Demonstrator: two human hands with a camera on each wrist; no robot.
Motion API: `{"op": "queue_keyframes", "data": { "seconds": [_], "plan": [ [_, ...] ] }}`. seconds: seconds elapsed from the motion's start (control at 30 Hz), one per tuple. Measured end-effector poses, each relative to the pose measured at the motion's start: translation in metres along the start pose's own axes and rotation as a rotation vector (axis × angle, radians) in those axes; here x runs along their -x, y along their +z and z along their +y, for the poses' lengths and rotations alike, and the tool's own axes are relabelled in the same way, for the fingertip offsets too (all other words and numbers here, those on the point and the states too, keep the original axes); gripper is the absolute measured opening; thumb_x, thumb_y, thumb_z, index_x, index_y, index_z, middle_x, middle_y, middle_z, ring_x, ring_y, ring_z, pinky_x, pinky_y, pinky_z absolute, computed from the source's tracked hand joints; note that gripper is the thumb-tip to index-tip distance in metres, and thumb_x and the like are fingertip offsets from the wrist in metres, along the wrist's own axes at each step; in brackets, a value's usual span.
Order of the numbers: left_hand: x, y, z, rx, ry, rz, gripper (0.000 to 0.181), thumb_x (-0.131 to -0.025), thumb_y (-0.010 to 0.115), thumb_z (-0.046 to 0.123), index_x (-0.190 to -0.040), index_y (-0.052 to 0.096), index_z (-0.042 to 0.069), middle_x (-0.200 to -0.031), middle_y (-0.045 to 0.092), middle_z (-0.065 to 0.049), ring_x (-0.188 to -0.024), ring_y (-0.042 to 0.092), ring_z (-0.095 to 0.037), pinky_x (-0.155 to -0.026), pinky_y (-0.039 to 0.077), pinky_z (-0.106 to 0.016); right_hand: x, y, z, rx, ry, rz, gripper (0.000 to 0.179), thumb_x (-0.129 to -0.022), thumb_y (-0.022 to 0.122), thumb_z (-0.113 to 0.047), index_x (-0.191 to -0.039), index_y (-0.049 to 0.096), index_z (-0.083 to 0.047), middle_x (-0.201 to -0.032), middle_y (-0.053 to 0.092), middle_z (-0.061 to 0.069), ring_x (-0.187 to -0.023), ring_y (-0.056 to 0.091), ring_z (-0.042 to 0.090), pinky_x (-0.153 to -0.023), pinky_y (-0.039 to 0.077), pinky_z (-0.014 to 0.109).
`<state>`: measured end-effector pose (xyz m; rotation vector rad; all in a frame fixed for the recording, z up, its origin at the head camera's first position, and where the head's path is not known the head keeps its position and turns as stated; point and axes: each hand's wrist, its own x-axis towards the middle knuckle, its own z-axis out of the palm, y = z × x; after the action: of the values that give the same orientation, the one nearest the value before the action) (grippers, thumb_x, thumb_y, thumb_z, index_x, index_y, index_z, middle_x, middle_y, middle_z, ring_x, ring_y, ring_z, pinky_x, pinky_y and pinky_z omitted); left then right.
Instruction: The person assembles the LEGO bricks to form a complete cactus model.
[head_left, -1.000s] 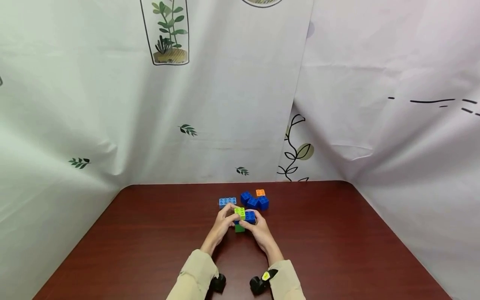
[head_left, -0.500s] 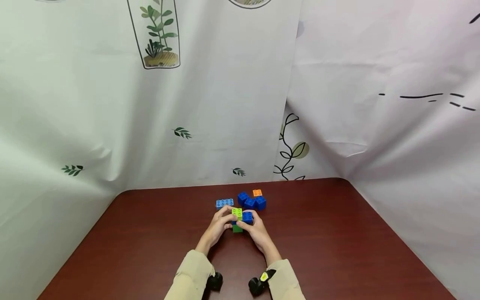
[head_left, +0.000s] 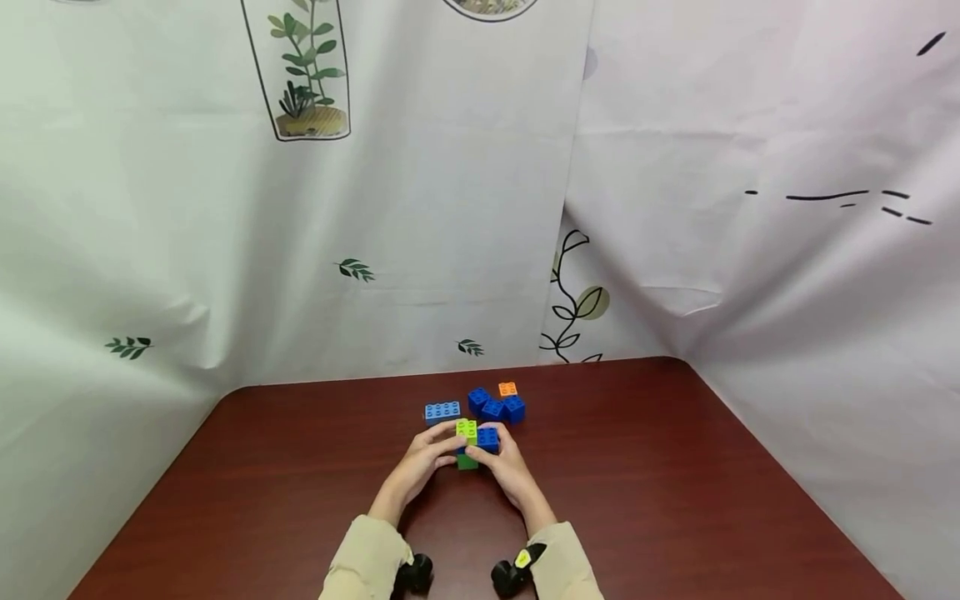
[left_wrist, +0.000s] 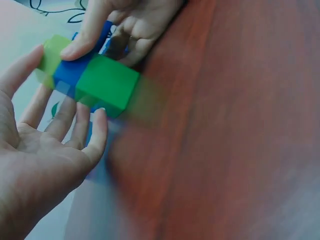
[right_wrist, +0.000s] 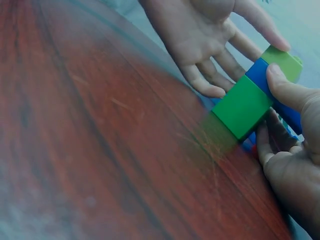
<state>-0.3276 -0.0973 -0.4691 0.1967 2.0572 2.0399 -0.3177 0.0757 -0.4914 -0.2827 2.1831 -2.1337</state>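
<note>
In the head view a small stack of toy building bricks stands between both hands: a lime brick (head_left: 467, 428) on top, a blue brick (head_left: 488, 439) under it jutting to the right, and a green brick (head_left: 467, 462) at the bottom. My left hand (head_left: 414, 469) pinches the lime brick between thumb and fingers. My right hand (head_left: 514, 475) holds the blue brick, its thumb on the near face and its fingers behind. In the left wrist view, the other fingers of the left hand (left_wrist: 47, 157) spread beside the green brick (left_wrist: 107, 82).
Beyond the hands lie a light blue long brick (head_left: 442, 412), several dark blue bricks (head_left: 492, 409) close together and an orange brick (head_left: 507, 389). The brown table (head_left: 637, 500) ends at a patterned white cloth (head_left: 450, 208) behind it.
The head view has shifted, so the scene sits slightly further left. Both hands keep their hold on the brick stack, with only slight movement of the left fingers.
</note>
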Motion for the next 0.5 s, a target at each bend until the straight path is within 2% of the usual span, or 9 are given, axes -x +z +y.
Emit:
{"op": "queue_keyframes", "data": {
  "seconds": [0.13, 0.23, 0.33, 0.4, 0.5],
  "plan": [
    [-0.001, -0.007, 0.002, -0.026, 0.024, -0.038, 0.054, -0.095, 0.064, 0.023, -0.142, 0.047, 0.003, -0.137, 0.055, -0.018, -0.099, 0.063, -0.007, -0.092, 0.054, -0.031, 0.005, 0.001, -0.008, 0.006, -0.001, 0.005, 0.047, -0.094, 0.066, -0.02, -0.129, 0.043, 0.001, -0.125, 0.053, 0.019, -0.096, 0.054, 0.014, -0.082, 0.048, 0.028],
    [-0.001, -0.009, 0.003, 0.033, 0.062, -0.003, 0.052, -0.095, 0.063, 0.017, -0.141, 0.047, -0.001, -0.134, 0.059, -0.015, -0.098, 0.065, -0.006, -0.091, 0.054, -0.03, 0.008, 0.001, -0.013, -0.006, 0.009, 0.002, 0.046, -0.094, 0.065, -0.017, -0.129, 0.043, 0.003, -0.123, 0.054, 0.021, -0.093, 0.054, 0.014, -0.082, 0.048, 0.028],
    [-0.001, -0.011, 0.004, 0.104, 0.096, 0.088, 0.049, -0.093, 0.065, 0.012, -0.137, 0.05, -0.004, -0.121, 0.068, -0.007, -0.093, 0.067, -0.006, -0.089, 0.055, -0.03, 0.007, 0.002, -0.012, -0.007, 0.008, 0.004, 0.047, -0.094, 0.065, -0.016, -0.13, 0.042, 0.002, -0.121, 0.056, 0.02, -0.092, 0.055, 0.013, -0.082, 0.048, 0.028],
    [-0.001, -0.012, 0.005, 0.136, 0.124, 0.17, 0.045, -0.091, 0.067, 0.011, -0.131, 0.054, -0.005, -0.108, 0.073, 0.0, -0.089, 0.069, -0.008, -0.087, 0.056, -0.03, 0.004, 0.002, -0.007, 0.001, 0.012, 0.008, 0.048, -0.094, 0.066, -0.019, -0.132, 0.042, 0.001, -0.121, 0.057, 0.019, -0.092, 0.056, 0.012, -0.082, 0.049, 0.026],
    [-0.004, -0.014, 0.006, 0.15, 0.177, 0.31, 0.037, -0.09, 0.069, 0.012, -0.122, 0.06, -0.005, -0.091, 0.072, 0.009, -0.084, 0.069, -0.01, -0.082, 0.056, -0.03, 0.001, 0.002, -0.002, 0.012, 0.014, 0.018, 0.05, -0.093, 0.067, -0.022, -0.132, 0.043, -0.002, -0.122, 0.058, 0.018, -0.094, 0.056, 0.012, -0.082, 0.049, 0.026]
  ]
}}
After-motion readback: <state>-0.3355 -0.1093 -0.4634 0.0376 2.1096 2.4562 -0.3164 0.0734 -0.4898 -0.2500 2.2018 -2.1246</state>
